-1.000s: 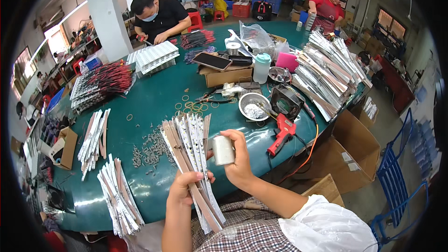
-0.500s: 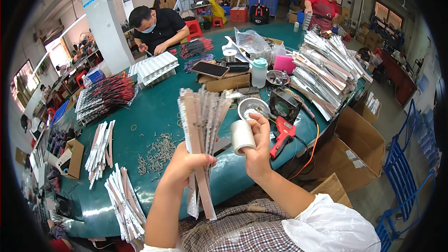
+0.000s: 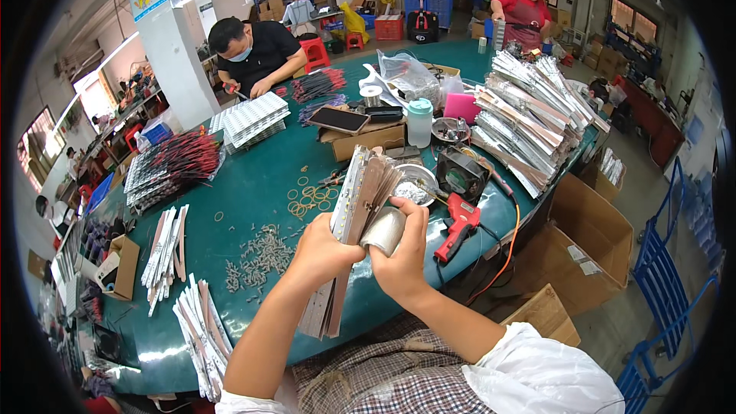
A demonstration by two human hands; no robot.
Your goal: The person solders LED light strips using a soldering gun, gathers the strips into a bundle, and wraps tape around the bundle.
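My left hand is closed round a bundle of thin LED light strips, held slanting above the near part of the table. A pale, shiny roll of clear film is in my right hand, the fingers wrapped round it. It lies against the right side of the bundle, close to my left thumb. Loose small grey pieces are scattered on the tabletop left of my hands. Beyond the bundle lie several tan rubber bands. To the right are a metal bowl and a red glue gun.
More strip bundles lie on the green table at the left, and a large pile of strips at the right. A bottle, a phone and a fan stand farther back. Co-workers are at the far side.
The roll has come left, from apart to against the strip bundle. The bundle has tilted to the right at its top and sits lower, uncovering the rubber bands.
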